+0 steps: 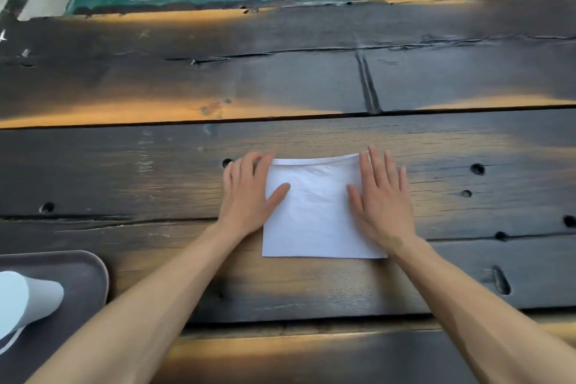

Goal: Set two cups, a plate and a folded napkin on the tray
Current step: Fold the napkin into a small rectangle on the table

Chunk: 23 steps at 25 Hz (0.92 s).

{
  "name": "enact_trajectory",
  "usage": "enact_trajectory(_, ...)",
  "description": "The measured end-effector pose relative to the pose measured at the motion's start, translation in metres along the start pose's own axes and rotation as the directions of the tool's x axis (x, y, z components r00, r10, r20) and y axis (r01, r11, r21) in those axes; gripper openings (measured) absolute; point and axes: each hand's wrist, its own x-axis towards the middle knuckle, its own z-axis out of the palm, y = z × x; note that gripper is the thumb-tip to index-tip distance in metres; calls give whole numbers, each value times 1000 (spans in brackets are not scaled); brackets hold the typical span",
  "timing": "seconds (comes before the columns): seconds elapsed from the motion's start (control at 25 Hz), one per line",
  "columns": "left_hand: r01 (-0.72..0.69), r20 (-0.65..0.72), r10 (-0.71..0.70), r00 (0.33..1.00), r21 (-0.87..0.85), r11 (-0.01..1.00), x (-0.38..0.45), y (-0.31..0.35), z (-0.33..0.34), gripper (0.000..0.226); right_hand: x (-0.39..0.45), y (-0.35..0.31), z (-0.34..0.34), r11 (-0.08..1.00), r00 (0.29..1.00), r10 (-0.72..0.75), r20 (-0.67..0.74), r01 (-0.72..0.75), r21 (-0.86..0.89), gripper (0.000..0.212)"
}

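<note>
Both hands lie flat, fingers straight, on the white folded napkin [314, 212] on the dark plank table [311, 78]: left hand [249, 193] pressing its left edge, right hand [381, 196] its right. The grey tray [84, 277] sits near left, holding a white cup [28, 296].

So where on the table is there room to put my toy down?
Bare wood lies beyond the napkin, up to the far edge of the table, and also right of the right hand. Between the tray and the left hand is another free patch. It is crowded around the napkin, where both hands press, and at the tray's white cup.
</note>
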Motion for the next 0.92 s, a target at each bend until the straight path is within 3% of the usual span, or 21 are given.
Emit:
enact_trajectory(0.12,-15,271,-20,962,127,992,46,4,-19,74,44,-1,-20,992,977,-105,188,116,-45,64)
enact_trajectory(0.24,-14,471,-51,881,133,991,83,11,-34,67,76,0,-40,973,937,-140,319,190,-132,57)
enact_trajectory(0.48,17,612,-93,786,129,992,104,18,-35,36,99,-8,-52,969,915,-75,397,162,-189,38)
enact_trajectory(0.64,-26,534,-10,845,59,998,86,10,-35,23,87,-5,-50,966,944,-123,307,185,-183,25)
enact_trajectory(0.8,0,279,41,959,-145,989,46,4,-36,14,57,0,-58,970,968,-198,156,216,-111,22)
enact_trajectory(0.92,-80,98,89,991,-98,992,18,6,-41,8,29,0,-68,972,973,-227,31,229,-56,17)
